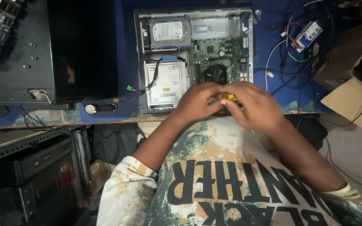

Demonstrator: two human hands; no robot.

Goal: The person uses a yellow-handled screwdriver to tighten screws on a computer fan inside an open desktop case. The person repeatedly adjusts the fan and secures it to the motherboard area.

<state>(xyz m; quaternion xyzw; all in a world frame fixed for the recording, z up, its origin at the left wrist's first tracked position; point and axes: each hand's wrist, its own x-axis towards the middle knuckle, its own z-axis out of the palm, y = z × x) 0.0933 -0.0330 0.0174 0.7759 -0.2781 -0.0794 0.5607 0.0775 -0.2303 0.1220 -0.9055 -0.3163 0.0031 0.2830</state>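
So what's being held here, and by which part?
Both hands, left hand and right hand, close around a small yellow object; the exact hold is hidden.

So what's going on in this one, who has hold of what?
A person holds both hands together over the near edge of an open desktop computer case lying on a blue table. The left hand and right hand pinch a small yellow object between the fingers; what it is cannot be told. Inside the case a hard drive, a fan and a green board lie exposed. A wristwatch lies to the left, loose cables to the right.
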